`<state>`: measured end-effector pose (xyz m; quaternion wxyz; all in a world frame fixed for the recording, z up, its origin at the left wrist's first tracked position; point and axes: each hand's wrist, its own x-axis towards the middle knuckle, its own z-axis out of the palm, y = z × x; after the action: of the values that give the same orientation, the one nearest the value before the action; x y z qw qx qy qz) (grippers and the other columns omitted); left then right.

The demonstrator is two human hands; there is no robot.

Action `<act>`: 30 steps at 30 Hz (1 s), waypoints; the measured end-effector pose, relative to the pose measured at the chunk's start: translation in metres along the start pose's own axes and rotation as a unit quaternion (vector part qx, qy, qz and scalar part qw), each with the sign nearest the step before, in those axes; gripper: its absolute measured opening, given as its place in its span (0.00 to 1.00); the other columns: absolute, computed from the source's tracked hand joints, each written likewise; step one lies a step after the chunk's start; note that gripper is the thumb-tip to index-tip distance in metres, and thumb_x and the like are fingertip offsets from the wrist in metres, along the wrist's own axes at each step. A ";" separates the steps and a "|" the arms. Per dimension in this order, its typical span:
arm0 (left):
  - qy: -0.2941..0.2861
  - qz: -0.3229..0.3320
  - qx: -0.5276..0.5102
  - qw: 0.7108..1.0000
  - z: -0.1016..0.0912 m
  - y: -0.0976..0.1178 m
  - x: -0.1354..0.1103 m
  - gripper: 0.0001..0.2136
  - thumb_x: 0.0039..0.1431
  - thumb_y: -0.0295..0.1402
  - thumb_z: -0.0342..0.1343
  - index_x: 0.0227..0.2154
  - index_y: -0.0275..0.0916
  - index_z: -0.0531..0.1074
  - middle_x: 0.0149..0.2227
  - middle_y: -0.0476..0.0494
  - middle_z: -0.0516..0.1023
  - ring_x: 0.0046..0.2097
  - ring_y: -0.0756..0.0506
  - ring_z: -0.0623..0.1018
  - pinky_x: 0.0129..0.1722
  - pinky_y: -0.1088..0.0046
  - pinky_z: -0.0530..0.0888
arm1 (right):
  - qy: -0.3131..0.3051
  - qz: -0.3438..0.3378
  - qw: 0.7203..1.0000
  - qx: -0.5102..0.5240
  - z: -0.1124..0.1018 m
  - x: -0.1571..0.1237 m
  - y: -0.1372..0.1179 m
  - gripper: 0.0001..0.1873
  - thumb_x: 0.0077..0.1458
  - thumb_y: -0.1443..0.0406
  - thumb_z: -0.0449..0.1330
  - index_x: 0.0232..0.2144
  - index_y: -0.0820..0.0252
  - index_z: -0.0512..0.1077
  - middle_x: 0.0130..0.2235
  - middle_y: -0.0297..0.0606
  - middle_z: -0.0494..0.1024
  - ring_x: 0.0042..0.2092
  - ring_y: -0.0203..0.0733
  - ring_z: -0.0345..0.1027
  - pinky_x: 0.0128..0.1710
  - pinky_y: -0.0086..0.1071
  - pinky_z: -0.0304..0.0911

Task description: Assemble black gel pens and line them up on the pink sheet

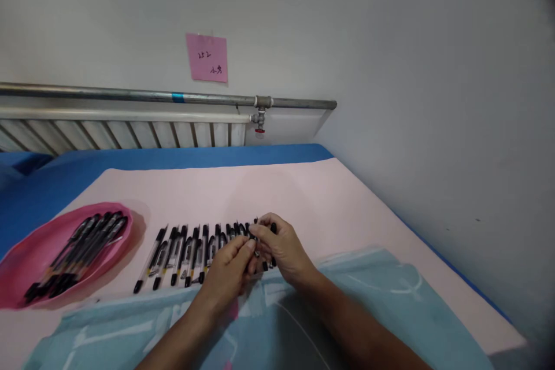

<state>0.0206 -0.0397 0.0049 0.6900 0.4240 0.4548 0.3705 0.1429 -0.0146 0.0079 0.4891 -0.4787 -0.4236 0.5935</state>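
My left hand (232,263) and my right hand (284,248) meet in front of me, fingers pinched together. A small dark, partly shiny piece (255,241) shows between their fingertips, too small to name. By my right hand's fingers is the black end of a pen (273,228); whether it is held or lies beyond, I cannot tell. Left of and behind my hands, a row of clear-barrelled pens with black ends (180,254) lies side by side on the pink surface. Shorter clear and black pieces (188,252) lie among them. My hands hide the row's right part.
At the left, a pink plastic basin (17,260) holds several dark pens (89,248). A light blue patterned cloth (368,289) covers the near edge of the pink surface (277,188). Walls, metal pipes (130,94) and a radiator (143,134) bound the back and right.
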 end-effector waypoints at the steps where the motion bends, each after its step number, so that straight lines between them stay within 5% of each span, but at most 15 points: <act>1: 0.004 0.006 0.003 1.000 -0.001 -0.001 0.001 0.14 0.52 0.45 0.50 0.24 0.38 0.61 0.16 0.57 0.59 0.13 0.59 0.52 0.12 0.83 0.47 | 0.006 -0.004 1.000 -0.005 0.001 0.000 0.001 0.13 0.43 0.58 0.62 0.24 0.61 0.65 0.15 0.24 0.61 0.16 0.27 0.52 0.15 0.23 0.48; 8: 0.009 0.004 0.005 1.000 -0.002 0.000 0.003 0.15 0.51 0.45 0.50 0.22 0.38 0.59 0.15 0.58 0.58 0.13 0.59 0.51 0.12 0.83 0.46 | -0.043 0.029 0.997 0.054 0.001 -0.001 -0.001 0.11 0.44 0.60 0.61 0.29 0.61 0.69 0.18 0.25 0.63 0.16 0.25 0.49 0.14 0.23 0.43; 13: 0.003 0.021 0.030 0.999 -0.003 0.000 0.002 0.15 0.52 0.45 0.49 0.21 0.38 0.59 0.14 0.59 0.57 0.13 0.59 0.51 0.12 0.82 0.47 | -0.005 0.015 1.000 0.009 0.000 -0.001 0.000 0.11 0.43 0.60 0.62 0.25 0.60 0.66 0.14 0.23 0.60 0.15 0.26 0.50 0.14 0.22 0.44; 18: 0.007 0.026 0.052 0.998 -0.005 0.001 0.001 0.15 0.54 0.44 0.48 0.20 0.38 0.58 0.14 0.58 0.57 0.14 0.58 0.51 0.13 0.82 0.48 | -0.077 0.042 0.994 0.067 -0.001 0.000 -0.004 0.10 0.44 0.61 0.61 0.29 0.62 0.68 0.13 0.21 0.55 0.13 0.24 0.42 0.12 0.22 0.38; 23: 0.015 0.043 0.078 0.996 -0.006 0.003 0.001 0.15 0.54 0.43 0.48 0.20 0.37 0.59 0.15 0.58 0.57 0.14 0.59 0.52 0.14 0.82 0.49 | -0.020 0.037 0.998 0.044 0.000 0.000 -0.001 0.11 0.43 0.60 0.62 0.26 0.60 0.65 0.13 0.21 0.56 0.13 0.24 0.44 0.12 0.22 0.38; 30: -0.006 0.014 0.034 0.999 -0.007 0.002 0.002 0.14 0.53 0.44 0.48 0.22 0.39 0.59 0.15 0.58 0.58 0.14 0.58 0.51 0.13 0.82 0.47 | -0.061 0.060 0.994 0.073 0.002 -0.001 -0.002 0.11 0.44 0.61 0.61 0.29 0.61 0.67 0.14 0.21 0.54 0.14 0.23 0.40 0.13 0.22 0.36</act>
<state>0.0148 -0.0351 0.0050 0.6723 0.4559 0.4570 0.3623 0.1412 -0.0155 0.0102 0.4595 -0.4290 -0.3783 0.6795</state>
